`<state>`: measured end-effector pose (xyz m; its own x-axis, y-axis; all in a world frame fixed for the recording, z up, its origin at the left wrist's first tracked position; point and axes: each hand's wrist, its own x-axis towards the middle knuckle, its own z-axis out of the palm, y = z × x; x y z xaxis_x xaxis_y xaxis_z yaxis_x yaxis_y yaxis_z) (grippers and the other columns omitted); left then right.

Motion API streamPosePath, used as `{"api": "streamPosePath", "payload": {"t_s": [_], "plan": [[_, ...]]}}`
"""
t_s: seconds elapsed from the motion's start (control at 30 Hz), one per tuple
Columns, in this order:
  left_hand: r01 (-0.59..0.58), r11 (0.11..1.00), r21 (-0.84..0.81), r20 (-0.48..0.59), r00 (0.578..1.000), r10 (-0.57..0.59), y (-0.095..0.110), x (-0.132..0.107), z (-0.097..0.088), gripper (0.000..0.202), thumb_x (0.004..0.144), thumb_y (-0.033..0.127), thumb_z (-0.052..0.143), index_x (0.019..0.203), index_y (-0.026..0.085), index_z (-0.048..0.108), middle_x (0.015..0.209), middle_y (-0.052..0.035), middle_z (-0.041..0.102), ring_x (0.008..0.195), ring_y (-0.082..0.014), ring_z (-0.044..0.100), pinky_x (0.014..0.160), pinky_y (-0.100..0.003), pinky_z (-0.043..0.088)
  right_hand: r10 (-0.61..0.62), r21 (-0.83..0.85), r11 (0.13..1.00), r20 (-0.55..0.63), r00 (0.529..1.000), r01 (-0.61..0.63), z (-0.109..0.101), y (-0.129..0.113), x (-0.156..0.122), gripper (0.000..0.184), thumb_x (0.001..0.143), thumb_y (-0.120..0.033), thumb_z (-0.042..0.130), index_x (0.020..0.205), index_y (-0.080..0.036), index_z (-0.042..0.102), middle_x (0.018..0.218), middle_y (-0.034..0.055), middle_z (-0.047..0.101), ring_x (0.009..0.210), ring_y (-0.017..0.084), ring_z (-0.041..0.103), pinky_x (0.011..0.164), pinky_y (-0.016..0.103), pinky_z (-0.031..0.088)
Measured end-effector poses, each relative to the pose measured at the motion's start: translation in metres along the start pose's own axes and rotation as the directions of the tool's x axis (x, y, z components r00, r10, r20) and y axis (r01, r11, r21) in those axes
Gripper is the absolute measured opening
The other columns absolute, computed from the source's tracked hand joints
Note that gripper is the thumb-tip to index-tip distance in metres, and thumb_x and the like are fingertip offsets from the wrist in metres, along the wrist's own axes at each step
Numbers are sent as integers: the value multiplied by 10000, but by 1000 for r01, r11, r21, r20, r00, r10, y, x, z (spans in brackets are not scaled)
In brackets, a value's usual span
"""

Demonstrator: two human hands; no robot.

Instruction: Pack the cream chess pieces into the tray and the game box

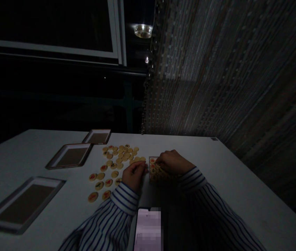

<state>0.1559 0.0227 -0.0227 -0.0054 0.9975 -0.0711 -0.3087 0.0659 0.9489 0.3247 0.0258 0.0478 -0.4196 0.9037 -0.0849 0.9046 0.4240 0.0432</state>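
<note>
From my remote post, I have the right hand (174, 162) over the small rectangular box with a pale rim (149, 172), fingers bent down onto the round tan discs with red and black characters (153, 166) inside it. The palm hides the fingertips, so I cannot tell whether they grip a disc or only press on one. The left hand (133, 174) is loosely curled, thumb and forefinger drawn together just beside the box's left wall; whether a disc sits between them I cannot make out.

To handle the discs well, I would judge it best to set each one flat and snug against its neighbours, lowering rather than dropping it, and to brace the rim lightly with the left fingers so the box does not skate on the smooth white tabletop (242, 195). In light this dim, lifting the right palm a little would help me see the gaps.

More round tan loose discs (108, 182) lie scattered left of the box, some near the left wrist, where a trailing striped cuff (124, 199) could nudge them.
</note>
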Motion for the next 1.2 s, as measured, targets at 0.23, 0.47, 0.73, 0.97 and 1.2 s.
{"api": "streamPosePath", "payload": {"t_s": [0.23, 0.47, 0.73, 0.97, 1.2], "plan": [[35, 998, -45, -11, 999, -36, 0, 0, 1, 263, 516, 334, 714, 691, 147, 656, 631, -17, 668, 577, -138, 614, 590, -252, 496, -12, 22, 1000, -6, 1000, 13, 1, 0, -1, 300, 773, -227, 440, 1004, -278, 625, 986, 55, 647, 948, 225, 552, 795, 348, 331], [-3, 1000, 23, -6, 1000, 3, 5, -3, 2, 234, 542, 325, 695, 685, 145, 660, 643, -28, 672, 591, -144, 621, 598, -252, 501, -3, 11, 1000, 4, 1000, 3, 0, -1, 1, 311, 774, -210, 414, 988, -265, 633, 968, 64, 650, 921, 224, 562, 772, 347, 344], [-15, 1000, -15, -51, 999, 14, 4, -4, 3, 286, 527, 354, 702, 695, 129, 648, 626, -27, 656, 546, -124, 595, 546, -237, 479, -11, 3, 1000, -29, 1000, 11, 3, 2, 1, 334, 770, -191, 413, 1023, -272, 616, 1003, 57, 640, 927, 220, 558, 778, 343, 338], [-65, 998, 14, -140, 988, 66, 31, 6, -13, 324, 549, 373, 685, 749, 121, 648, 669, -25, 661, 575, -111, 590, 591, -237, 481, 5, -29, 1000, -126, 992, -8, -7, -2, 1, 285, 836, -243, 363, 967, -215, 615, 958, 71, 641, 894, 200, 547, 769, 317, 324], [-215, 920, 327, -94, 962, 258, 67, 35, -55, 396, 584, 449, 635, 811, 125, 640, 843, -76, 669, 782, -194, 614, 739, -326, 480, 52, 52, 998, -264, 963, -40, -14, -12, 1, 288, 831, -227, 373, 1005, -178, 597, 963, 76, 636, 915, 189, 534, 801, 297, 302]]}}
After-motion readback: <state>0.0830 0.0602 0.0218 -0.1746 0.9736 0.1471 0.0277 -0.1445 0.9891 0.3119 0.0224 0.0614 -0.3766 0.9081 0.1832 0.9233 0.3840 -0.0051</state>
